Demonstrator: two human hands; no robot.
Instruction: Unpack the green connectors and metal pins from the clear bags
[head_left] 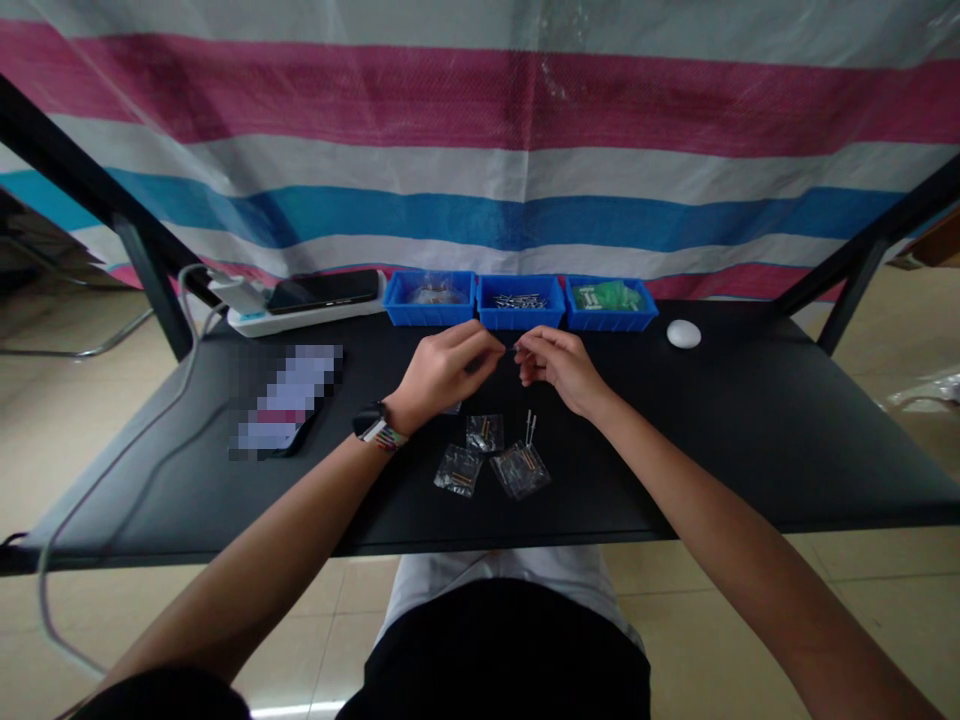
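Both my hands meet above the black table (750,440), just in front of the blue bins. My left hand (442,370), with a watch on the wrist, is closed in a pinch. My right hand (559,368) is pinched too, and a small thin dark part sits between the two sets of fingertips. Below the hands lie three small clear plastic bags (520,470) of tiny parts and a couple of loose thin pins (530,427).
Three blue bins stand at the table's back: one with clear bags (431,298), one with small metal parts (521,301), one with green items (611,303). A white oval object (683,334) lies right; a power strip with a phone (322,292) and a blurred object (289,400) lie left.
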